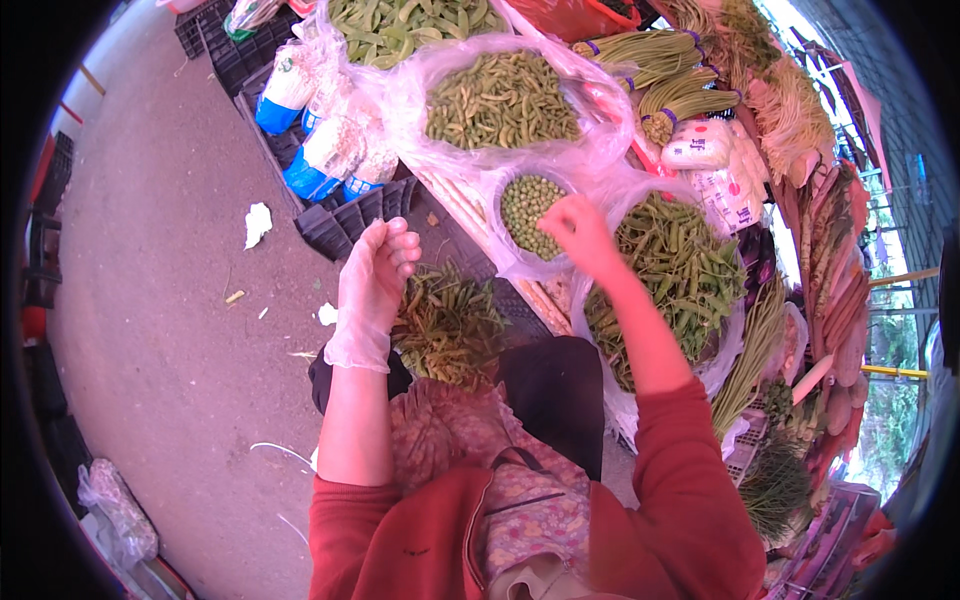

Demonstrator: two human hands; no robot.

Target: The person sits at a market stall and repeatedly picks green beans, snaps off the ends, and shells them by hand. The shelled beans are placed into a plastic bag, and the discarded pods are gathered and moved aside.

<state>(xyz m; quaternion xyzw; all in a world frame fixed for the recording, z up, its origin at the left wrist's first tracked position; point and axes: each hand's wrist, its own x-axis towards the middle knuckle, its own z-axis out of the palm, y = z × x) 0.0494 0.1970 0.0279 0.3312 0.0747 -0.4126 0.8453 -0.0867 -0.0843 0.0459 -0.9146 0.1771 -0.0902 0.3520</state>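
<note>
My left hand [374, 262], in a thin clear plastic glove, is raised above a heap of pea pods and shells [450, 335] between my knees. Its fingers curl in toward the palm, and whatever they may hold is hidden. To the right, my bare right hand [580, 232] hangs over the edge of a round container of shelled green peas [530, 208], its fingers bunched together. I cannot make out anything between them. Next to that forearm lies a large clear bag full of green pea pods [672, 262].
Beyond the peas stand open bags of shelled green beans [505, 100] and flat pods [410, 28]. Black crates with blue-and-white packages [330, 160] line the left. Bundled long beans [660, 60] and white packages [700, 145] lie at the right. Paper scraps [257, 225] litter the floor.
</note>
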